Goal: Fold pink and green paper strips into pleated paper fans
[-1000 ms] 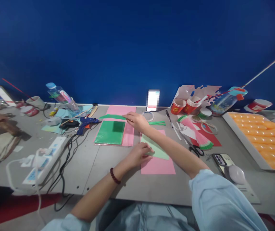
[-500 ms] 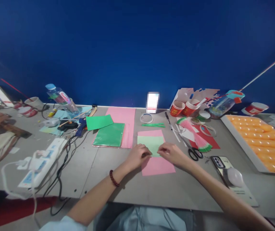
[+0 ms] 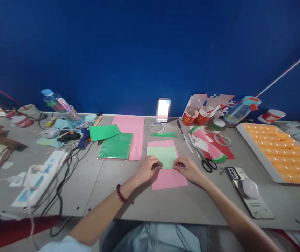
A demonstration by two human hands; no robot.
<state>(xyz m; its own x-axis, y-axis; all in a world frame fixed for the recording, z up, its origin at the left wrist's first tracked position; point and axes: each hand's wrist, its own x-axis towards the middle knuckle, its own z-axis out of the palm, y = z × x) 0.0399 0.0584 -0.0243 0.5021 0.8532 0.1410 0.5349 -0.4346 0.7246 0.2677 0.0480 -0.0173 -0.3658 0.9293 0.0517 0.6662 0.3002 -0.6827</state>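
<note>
A pale green paper sheet [image 3: 163,154] lies on top of a pink sheet [image 3: 167,176] in the middle of the grey table [image 3: 118,196]. My left hand [image 3: 147,168], with a bead bracelet on its wrist, pinches the green sheet's near left corner. My right hand [image 3: 188,168] pinches its near right corner. Both hands have their fingers curled onto the paper's near edge.
A dark green sheet pack [image 3: 115,146] on pink paper [image 3: 132,127] lies left of centre. Scissors [image 3: 206,164], a phone [image 3: 247,190], red cups [image 3: 190,116], a tape ring [image 3: 157,127] and a tray of orange balls [image 3: 283,148] sit right. A power strip [image 3: 34,178], cables and glue gun [image 3: 83,137] lie left.
My right hand came back from the far green strip to the pale green sheet's near edge. A green sheet now lies by the glue gun. The pale sheet was squared onto the pink one.
</note>
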